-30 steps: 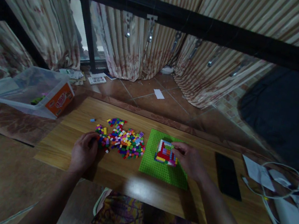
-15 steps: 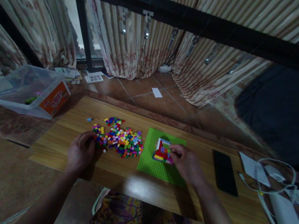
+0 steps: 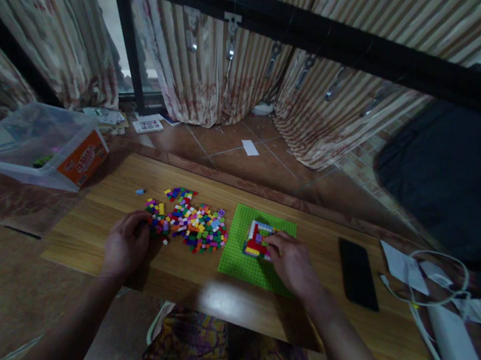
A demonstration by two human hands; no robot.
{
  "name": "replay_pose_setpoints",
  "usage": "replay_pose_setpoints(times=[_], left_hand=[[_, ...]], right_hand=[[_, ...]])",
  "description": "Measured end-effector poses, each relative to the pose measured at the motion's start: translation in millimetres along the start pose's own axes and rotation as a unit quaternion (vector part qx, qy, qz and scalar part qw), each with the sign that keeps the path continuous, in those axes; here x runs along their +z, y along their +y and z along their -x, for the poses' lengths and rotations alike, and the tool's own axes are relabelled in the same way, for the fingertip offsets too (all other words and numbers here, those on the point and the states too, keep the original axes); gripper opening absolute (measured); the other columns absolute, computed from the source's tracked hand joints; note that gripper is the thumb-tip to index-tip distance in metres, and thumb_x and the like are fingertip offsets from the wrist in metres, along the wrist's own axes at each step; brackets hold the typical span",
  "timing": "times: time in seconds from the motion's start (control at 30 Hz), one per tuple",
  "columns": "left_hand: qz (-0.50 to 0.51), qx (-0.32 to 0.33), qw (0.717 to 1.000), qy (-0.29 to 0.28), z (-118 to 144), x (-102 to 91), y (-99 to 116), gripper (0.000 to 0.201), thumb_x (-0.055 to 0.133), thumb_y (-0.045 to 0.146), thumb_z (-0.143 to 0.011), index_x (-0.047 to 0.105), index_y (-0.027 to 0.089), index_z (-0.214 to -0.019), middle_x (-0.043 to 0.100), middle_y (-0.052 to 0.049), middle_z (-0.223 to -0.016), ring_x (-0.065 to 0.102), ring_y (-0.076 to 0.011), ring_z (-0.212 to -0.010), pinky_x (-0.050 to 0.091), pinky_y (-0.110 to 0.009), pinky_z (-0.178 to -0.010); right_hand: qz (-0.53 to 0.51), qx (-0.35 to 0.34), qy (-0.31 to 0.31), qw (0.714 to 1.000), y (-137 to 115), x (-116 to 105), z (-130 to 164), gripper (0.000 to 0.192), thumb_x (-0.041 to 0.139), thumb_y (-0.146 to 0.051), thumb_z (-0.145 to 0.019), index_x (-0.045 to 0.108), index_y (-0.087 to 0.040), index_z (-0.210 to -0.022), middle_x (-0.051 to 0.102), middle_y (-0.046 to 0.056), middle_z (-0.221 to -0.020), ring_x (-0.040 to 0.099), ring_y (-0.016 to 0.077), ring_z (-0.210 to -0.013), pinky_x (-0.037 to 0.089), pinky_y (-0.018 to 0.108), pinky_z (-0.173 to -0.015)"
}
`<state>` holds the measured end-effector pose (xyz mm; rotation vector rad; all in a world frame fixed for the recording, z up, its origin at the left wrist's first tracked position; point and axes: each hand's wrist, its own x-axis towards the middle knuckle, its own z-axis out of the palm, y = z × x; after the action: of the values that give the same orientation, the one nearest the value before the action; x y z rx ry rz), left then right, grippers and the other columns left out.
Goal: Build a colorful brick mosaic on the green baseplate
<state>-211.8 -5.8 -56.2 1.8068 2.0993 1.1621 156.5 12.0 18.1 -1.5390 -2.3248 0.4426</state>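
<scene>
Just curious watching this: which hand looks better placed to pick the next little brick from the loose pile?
Probably the left hand: it rests at the near-left edge of the brick pile. The right hand is over the small build on the green baseplate, beyond the pile.

Home room, yours: striped curtains [image 3: 222,71] behind the low wooden table [image 3: 186,279], terracotta floor tiles [image 3: 243,162] beyond it, clear storage bin [image 3: 18,144] left of the table, phone [image 3: 357,274] on it.
</scene>
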Motion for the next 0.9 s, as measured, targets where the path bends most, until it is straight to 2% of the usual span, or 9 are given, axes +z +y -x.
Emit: replay_pose_setpoints(times=[0.23, 0.57, 0.77, 0.9], left_hand=[[-0.005, -0.011, 1.000, -0.004, -0.1, -1.1, 2.5, 0.023, 0.050, 0.024, -0.081, 0.066, 0.018, -0.097, 0.068, -0.009, -0.106, 0.063, -0.0239, -0.100, 0.050, -0.038, -0.093], [-0.007, -0.003, 1.000, -0.001, -0.7, -1.3, 3.3, 0.021, 0.050, 0.023, -0.081, 0.066, 0.018, -0.095, 0.068, -0.008, -0.107, 0.063, -0.0231, -0.101, 0.050, -0.037, -0.093], [-0.013, -0.006, 1.000, -0.002, -0.9, -0.2, 0.5, 0.022, 0.051, 0.024, -0.082, 0.066, 0.019, -0.097, 0.068, -0.008, -0.107, 0.063, -0.0238, -0.100, 0.050, -0.038, -0.093], [-0.009, -0.004, 1.000, -0.001, -0.1, 0.8, -2.0, 0.022, 0.050, 0.025, -0.083, 0.066, 0.019, -0.097, 0.068, -0.008, -0.106, 0.064, -0.0232, -0.100, 0.050, -0.037, -0.092]], right_hand=[[-0.024, 0.032, 0.016, 0.999, -1.7, 3.1, -0.9, 0.020, 0.054, -0.010, -0.088, 0.071, -0.020, -0.085, 0.067, 0.004, -0.090, 0.063, 0.0174, -0.081, 0.046, 0.028, -0.076], [0.022, 0.013, 0.078, 0.997, 3.5, 17.2, 4.7, 0.020, 0.051, -0.015, -0.090, 0.069, -0.020, -0.082, 0.065, 0.005, -0.083, 0.061, 0.0184, -0.078, 0.047, 0.028, -0.072], [0.024, 0.009, 0.086, 0.996, 4.8, 19.1, 6.4, 0.022, 0.049, -0.017, -0.092, 0.068, -0.020, -0.083, 0.064, 0.005, -0.082, 0.061, 0.0188, -0.079, 0.048, 0.029, -0.073], [0.033, -0.021, 0.108, 0.993, 7.5, 24.8, 14.5, 0.024, 0.045, -0.020, -0.095, 0.069, -0.020, -0.094, 0.066, 0.007, -0.087, 0.060, 0.0209, -0.085, 0.049, 0.032, -0.076]])
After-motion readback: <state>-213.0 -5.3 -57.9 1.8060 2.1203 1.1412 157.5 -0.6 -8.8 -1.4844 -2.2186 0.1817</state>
